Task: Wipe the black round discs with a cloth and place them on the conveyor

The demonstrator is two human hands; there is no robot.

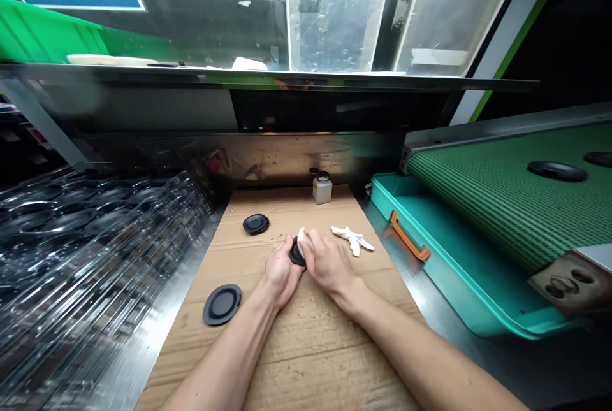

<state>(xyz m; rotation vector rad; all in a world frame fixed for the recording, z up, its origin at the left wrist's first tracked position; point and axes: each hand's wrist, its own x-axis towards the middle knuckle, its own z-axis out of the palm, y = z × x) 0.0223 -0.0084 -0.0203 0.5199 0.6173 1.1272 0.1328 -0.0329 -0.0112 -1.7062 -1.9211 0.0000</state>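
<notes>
Left hand: centre of the frame, cupped around the edge of a round, dark held disc.
Right hand: just beside it, fingers bent around a pale, soft-looking pad against the disc's face.
Cardboard: brown, creased and scuffed, spread over the shiny metal bench.
Loose black parts: matte and round with raised rings, one lower left of centre, another above it.
Bottle: squarish, whitish, dark-capped, at the cardboard's far edge.
Cloth: white, crumpled, right of the hands.
Tray stack: glossy clear plastic, left side.
Bin: smooth teal plastic, orange handle, right side.
Conveyor belt: green, ribbed, upper right of the bin.
</notes>
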